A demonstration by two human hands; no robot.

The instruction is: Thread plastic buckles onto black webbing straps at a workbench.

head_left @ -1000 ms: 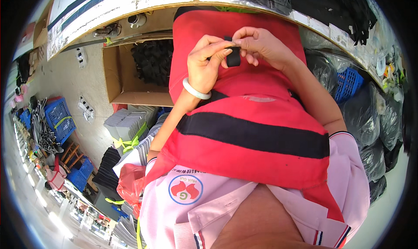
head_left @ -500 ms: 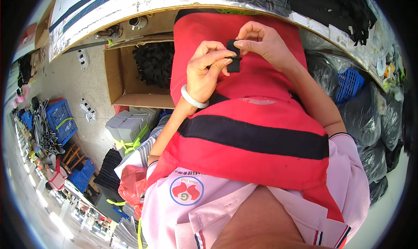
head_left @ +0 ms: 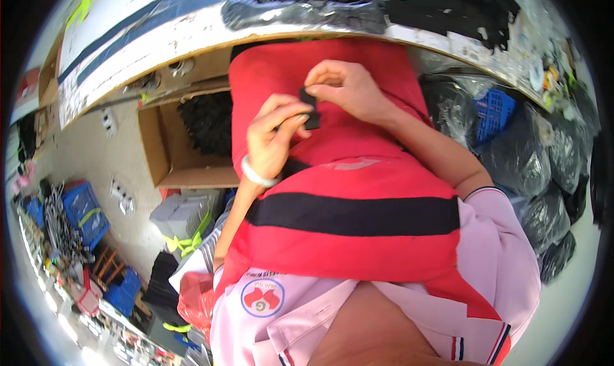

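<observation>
A small black strip of fabric-like material [head_left: 308, 98] is held over my red-covered lap; its lower end looks folded or doubled. My left hand [head_left: 270, 134], with a pale bangle at the wrist, pinches the lower part between thumb and fingers. At the upper end, my right hand [head_left: 350, 90] has thumb and forefinger closed on the strip's edge. The motion blur hides the exact fold. Left of my lap, an open cardboard box [head_left: 153, 145] contains a heap of similar black pieces [head_left: 208, 124].
Ahead is a worn white tabletop [head_left: 166, 37] bearing a clear bag of black pieces [head_left: 307, 11] and a black pile [head_left: 454, 11]. Filled dark plastic bags [head_left: 518, 155] and a blue basket [head_left: 494, 113] crowd my right. Bundled grey stacks [head_left: 182, 216] stand at left.
The view has shifted, so the table shows more and my hands appear lower and further left. Both hands keep their hold on the black strip.
</observation>
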